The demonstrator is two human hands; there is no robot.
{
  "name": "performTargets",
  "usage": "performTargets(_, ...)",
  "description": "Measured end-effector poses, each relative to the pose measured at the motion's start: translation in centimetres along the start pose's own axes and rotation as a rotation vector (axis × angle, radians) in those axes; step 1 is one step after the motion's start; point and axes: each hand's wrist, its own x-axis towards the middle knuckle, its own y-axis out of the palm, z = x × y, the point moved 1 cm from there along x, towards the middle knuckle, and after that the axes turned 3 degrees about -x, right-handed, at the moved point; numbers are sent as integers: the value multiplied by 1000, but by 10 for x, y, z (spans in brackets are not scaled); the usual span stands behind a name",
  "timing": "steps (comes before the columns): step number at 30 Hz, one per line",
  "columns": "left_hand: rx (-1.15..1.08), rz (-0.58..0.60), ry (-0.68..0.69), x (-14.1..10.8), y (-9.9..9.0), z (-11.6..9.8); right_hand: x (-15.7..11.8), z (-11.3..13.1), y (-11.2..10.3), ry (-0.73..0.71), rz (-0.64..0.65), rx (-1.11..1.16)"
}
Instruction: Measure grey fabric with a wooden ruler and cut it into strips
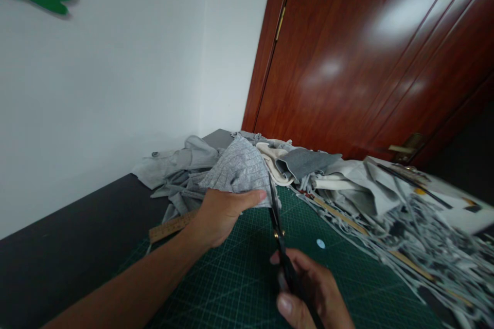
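My left hand (222,213) is closed on a piece of grey ribbed fabric (243,164), its thumb pressed on top near the lower right edge. The fabric is held up above the mat. In my right hand (309,288) is a pair of black scissors (278,226), fingers around the handles. The blades point away from me and lie along the fabric's right edge, close to my left thumb. Whether the blades are apart cannot be made out. A green cutting mat (247,277) with a grid lies below both hands.
Fabric scraps (181,164) are heaped behind and left of my left hand, beside a wooden ruler (172,227). More cloth pieces (312,162) and tangled grey strips (417,236) cover the right side. A small white disc (320,243) lies on the mat. A wall and brown door (347,61) stand behind.
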Motion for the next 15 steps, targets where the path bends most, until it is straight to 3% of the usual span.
performTargets(15,8,5,13,-1,1,-2,0,-13,-5,-5,-55,-42)
